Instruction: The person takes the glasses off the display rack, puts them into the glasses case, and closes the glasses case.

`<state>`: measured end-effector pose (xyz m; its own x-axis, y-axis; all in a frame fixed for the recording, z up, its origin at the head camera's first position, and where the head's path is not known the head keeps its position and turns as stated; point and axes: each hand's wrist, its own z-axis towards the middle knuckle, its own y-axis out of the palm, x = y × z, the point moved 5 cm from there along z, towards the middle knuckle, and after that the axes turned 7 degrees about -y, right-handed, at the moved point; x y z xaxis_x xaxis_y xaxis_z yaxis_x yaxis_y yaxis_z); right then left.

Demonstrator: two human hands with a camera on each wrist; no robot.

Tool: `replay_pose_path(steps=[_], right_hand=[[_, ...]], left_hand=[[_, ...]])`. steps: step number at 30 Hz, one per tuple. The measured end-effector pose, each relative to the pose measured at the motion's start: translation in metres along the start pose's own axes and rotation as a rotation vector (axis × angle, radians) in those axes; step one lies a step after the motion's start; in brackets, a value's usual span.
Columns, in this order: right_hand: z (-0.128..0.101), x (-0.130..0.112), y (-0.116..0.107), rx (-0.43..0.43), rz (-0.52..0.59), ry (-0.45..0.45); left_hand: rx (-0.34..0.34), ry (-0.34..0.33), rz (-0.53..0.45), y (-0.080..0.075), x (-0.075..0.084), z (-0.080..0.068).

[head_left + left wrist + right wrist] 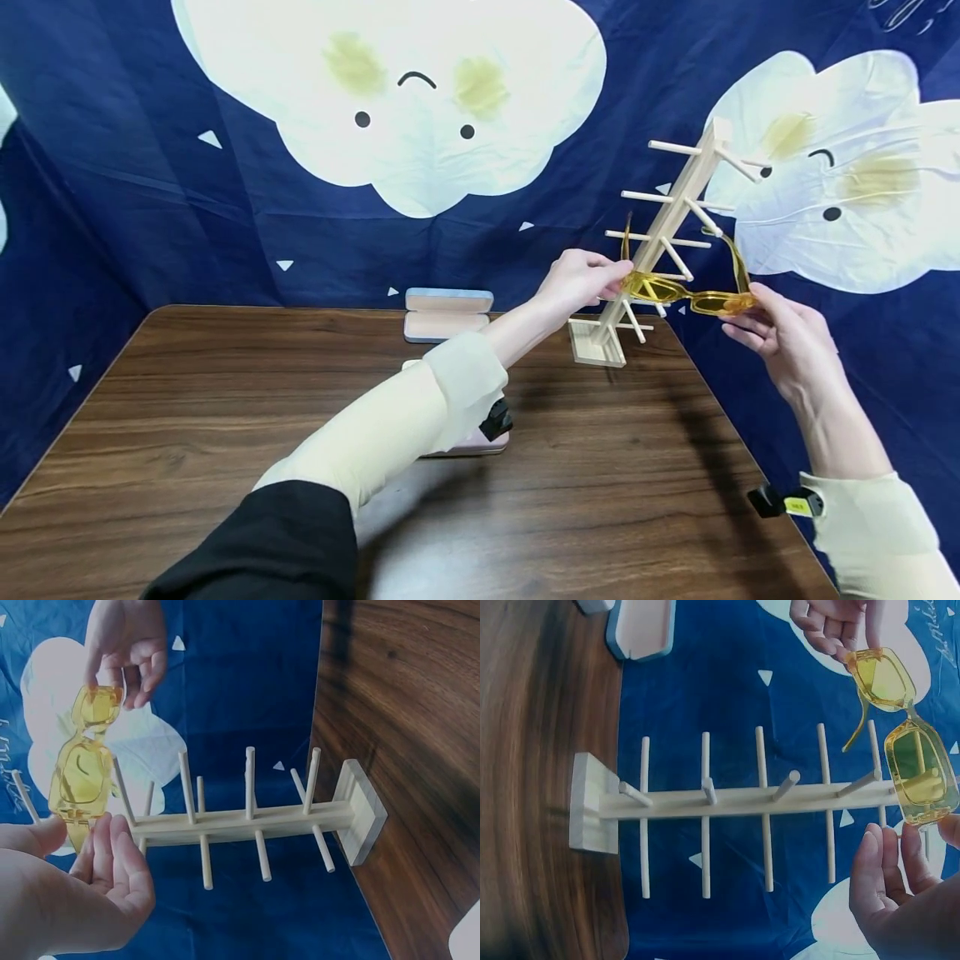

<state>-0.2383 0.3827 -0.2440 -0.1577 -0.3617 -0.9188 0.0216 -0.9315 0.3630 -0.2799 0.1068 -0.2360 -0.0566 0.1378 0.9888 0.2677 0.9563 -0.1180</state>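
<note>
Both hands hold one pair of yellow glasses [686,294] in the air: the left hand [581,279] pinches its left end, the right hand [780,333] pinches its right end. These glasses are in front of the wooden rack [663,242], around the lower pegs; touching or not, I cannot tell. That rack stands near the far right edge of the worktop [225,433]. Behind the left arm, an open glasses case [447,314] lies on it.

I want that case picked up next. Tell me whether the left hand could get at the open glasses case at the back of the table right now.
Probably not at once: the left hand pinches the yellow sunglasses by the wooden rack. The glasses case lies open with nothing shown blocking it.
</note>
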Motion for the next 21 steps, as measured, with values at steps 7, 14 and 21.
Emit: replay_pose_path(steps=[7, 14, 21], right_hand=[[-0.018, 0.010, 0.010, -0.039, 0.016, -0.049], [-0.036, 0.026, 0.026, -0.055, -0.034, -0.130], [-0.047, 0.037, 0.045, -0.074, -0.117, -0.178]], left_hand=[[-0.002, 0.030, 0.034, -0.010, -0.006, -0.015], [-0.023, 0.035, 0.100, -0.025, -0.018, -0.029], [-0.035, 0.053, 0.165, -0.044, -0.032, -0.043]])
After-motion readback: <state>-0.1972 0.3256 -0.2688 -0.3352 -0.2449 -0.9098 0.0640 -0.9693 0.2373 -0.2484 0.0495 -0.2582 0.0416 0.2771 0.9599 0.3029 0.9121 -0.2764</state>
